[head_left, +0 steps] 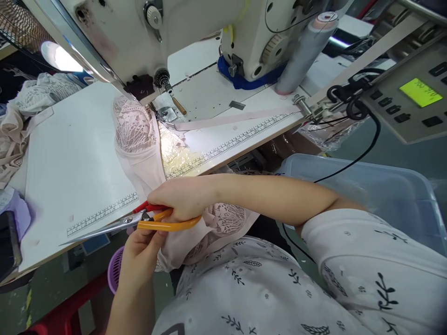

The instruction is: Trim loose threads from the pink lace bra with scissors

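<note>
Nearest, my white leaf-print shirt (258,288); part of the pale pink lace garment (228,218) bunches over my lap, against the shirt front. My left hand (139,253) sits just below the scissors, thumb and fingers drawn in beside the cloth; the handle covers the tips, so I cannot tell what they pinch. My right hand (183,197) comes across from the right, knuckles up, curled around the orange handles of the scissors (169,226). A red part shows by the pivot; the blades point left, along the table edge. Below the edge, a purple basket (115,269); to my right, a translucent tub (366,172).

White table (80,163), ruler markings along its near side, a dark phone (10,242) at far left. The garment runs from my hands up over the edge, one lace cup lying flat just beside the needle area of the sewing machine (206,28). A pale strip (237,120) stretches from there to a metal guide. Beyond: grey thread cone (307,51), control panel (415,88) with lit green screen, heaped lace pieces (45,95) at left.
</note>
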`<action>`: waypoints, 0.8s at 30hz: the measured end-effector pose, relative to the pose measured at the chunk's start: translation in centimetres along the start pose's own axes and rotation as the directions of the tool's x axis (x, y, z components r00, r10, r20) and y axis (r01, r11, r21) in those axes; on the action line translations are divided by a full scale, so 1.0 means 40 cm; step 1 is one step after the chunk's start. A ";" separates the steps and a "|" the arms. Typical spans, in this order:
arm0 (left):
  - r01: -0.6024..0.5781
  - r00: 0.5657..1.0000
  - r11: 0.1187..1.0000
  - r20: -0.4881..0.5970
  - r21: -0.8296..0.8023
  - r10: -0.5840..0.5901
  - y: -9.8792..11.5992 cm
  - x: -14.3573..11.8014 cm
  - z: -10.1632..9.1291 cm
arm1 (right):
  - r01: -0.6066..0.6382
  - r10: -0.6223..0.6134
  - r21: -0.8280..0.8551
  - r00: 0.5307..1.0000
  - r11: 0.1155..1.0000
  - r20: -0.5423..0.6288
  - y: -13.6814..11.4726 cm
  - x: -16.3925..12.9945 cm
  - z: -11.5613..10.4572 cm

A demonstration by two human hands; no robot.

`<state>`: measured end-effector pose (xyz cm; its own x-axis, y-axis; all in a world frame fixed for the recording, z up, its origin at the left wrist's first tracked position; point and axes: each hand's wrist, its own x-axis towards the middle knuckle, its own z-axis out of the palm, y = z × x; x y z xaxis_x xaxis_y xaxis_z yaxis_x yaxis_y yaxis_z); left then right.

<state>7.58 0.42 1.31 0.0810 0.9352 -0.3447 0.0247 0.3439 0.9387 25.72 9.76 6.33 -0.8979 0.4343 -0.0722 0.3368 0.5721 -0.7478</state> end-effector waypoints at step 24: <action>0.000 0.948 0.989 -0.315 -0.145 -0.046 0.021 -0.013 0.012 | -0.270 0.248 0.203 0.960 0.941 0.127 0.016 -0.182 0.161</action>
<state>8.02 0.20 2.29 -0.2383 0.8974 -0.3713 -0.1196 0.3523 0.9282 30.65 2.46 2.12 -0.8147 0.4709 -0.3384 0.5017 0.2799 -0.8185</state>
